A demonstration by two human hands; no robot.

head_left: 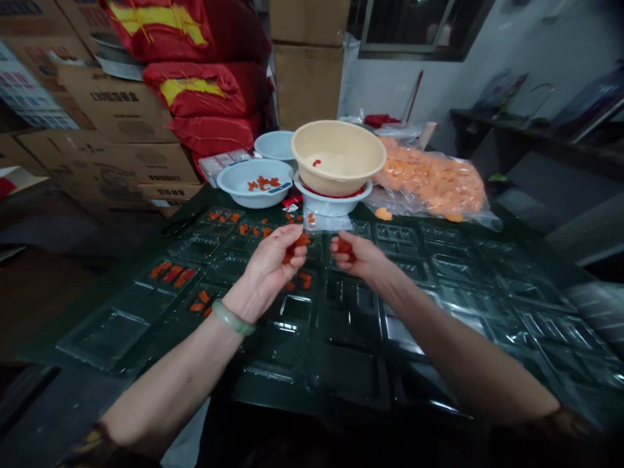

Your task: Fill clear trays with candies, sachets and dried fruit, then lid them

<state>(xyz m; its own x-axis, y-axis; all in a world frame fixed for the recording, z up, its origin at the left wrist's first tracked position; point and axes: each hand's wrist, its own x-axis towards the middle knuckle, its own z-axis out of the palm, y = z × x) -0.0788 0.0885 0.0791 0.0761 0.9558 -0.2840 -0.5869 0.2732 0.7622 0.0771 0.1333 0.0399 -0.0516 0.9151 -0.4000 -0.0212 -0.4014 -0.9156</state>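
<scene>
My left hand (273,259), with a pale green bangle (233,318) on its wrist, is closed around several small orange-red pieces (303,240). Close by on the right, my right hand (358,255) has its fingers curled round an orange-red piece (345,247); the exact kind is too small to tell. Both hands hover over rows of clear plastic trays (348,370) with compartments. Similar pieces lie in some trays to the left, among them a filled row (171,274) and a few loose-looking ones (199,301).
A light blue basin (234,188) with orange-red pieces stands at the back. Beside it a cream basin (336,153) rests on a white basin (324,205). A clear bag of orange pieces (433,182) lies back right. Cartons (121,104) and red bundles (209,91) are stacked behind.
</scene>
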